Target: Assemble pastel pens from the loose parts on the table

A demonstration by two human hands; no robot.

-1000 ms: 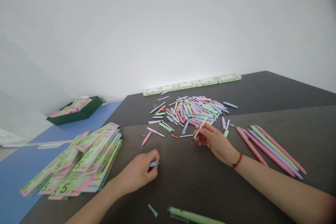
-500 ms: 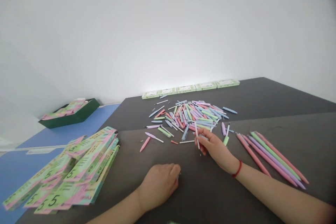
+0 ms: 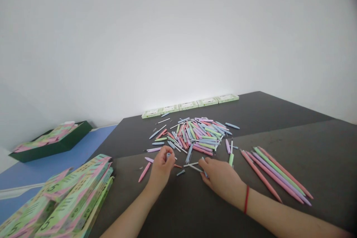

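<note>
My left hand (image 3: 161, 167) is raised over the near side of the table, finger and thumb closed round a small blue pen part (image 3: 169, 155). To its right, my right hand (image 3: 221, 178) rests low with its fingers curled on a light-blue pen piece (image 3: 205, 173), mostly hidden by them. Beside those fingertips, a white refill (image 3: 195, 168) lies crossed with another on the dark tabletop. Between the hands sits a short grey-blue piece (image 3: 180, 173). Just beyond is a heap of pastel pen parts (image 3: 200, 134), in pink, purple, green and blue.
Several long assembled-looking pens (image 3: 279, 174) lie side by side at right. Stacked printed cartons (image 3: 75, 197) fill the near left. A dark green box (image 3: 61, 143) with more cartons stands on a blue surface (image 3: 97, 139). Flat pale-green boxes (image 3: 188, 105) line the back edge.
The white refill has left my right hand and lies on the table. My left hand has risen forward, showing a blue pen part. A grey-blue piece now lies between the hands.
</note>
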